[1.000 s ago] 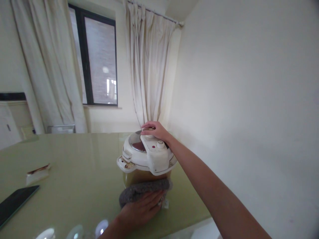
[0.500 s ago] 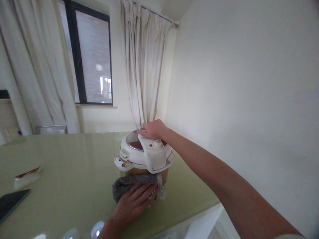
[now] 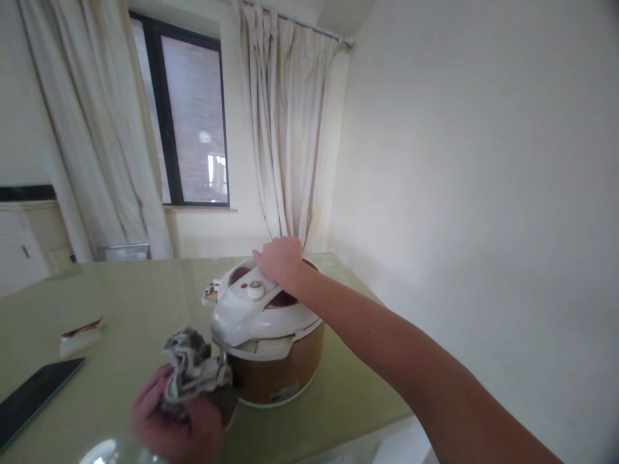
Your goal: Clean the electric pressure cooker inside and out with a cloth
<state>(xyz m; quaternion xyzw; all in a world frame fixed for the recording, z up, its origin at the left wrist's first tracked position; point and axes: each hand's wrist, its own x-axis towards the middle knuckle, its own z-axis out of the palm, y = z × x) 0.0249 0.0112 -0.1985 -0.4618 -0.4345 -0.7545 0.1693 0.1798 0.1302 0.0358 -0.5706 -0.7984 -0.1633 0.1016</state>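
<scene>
A rice cooker (image 3: 271, 361) with a white lid and brown body stands near the right end of the pale green table (image 3: 130, 309). My right hand (image 3: 276, 259) rests flat on the far side of its lid, fingers spread over the top. My left hand (image 3: 169, 419), blurred, grips a crumpled grey cloth (image 3: 191, 370) just left of the cooker's body, close to the table's near edge.
A dark phone (image 3: 33, 396) lies at the left near edge, and a small white wrapped item (image 3: 80, 335) sits behind it. Cream curtains (image 3: 285, 135) and a dark-framed window (image 3: 188, 122) are behind the table. A bare wall is to the right.
The cooker has turned, its handle now pointing left. My left hand lifted the cloth off the cooker's front and drew it left, bunched. My right hand stayed on the lid.
</scene>
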